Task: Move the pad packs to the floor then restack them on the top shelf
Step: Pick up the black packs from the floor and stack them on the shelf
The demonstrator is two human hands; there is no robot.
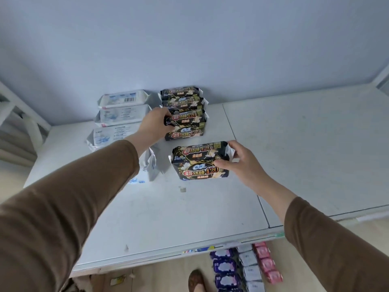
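Here, near the middle of the frame, the right hand (240, 163) grips the right end of a dark, gold-printed plastic pad pack (200, 160), thumb across its front face and fingers curled round the crimped end flap; whether that pack rests on the white top shelf (305, 144) or is held just above it cannot be told. Just above and left of it, the left hand (154, 125) reaches to the row of matching dark packs (185, 114) that runs back to the pale blue wall (189, 39), its fingers wrapped round the left end of one pack in the front part of that row. Left of the dark row lies a line of white plastic pad packs (120, 116), partly hidden by the brown sleeve (69, 197). Along the lower edge of the frame, purple, white and pink packs (244, 268) lie in rows on the floor below. Whether the packs are coming off the shelf or going back is not clear from this view. Either way, each hand should probably hold its pack by the firm body, not the slippery flap, and lift straight so the neighbours are not dragged out of line.
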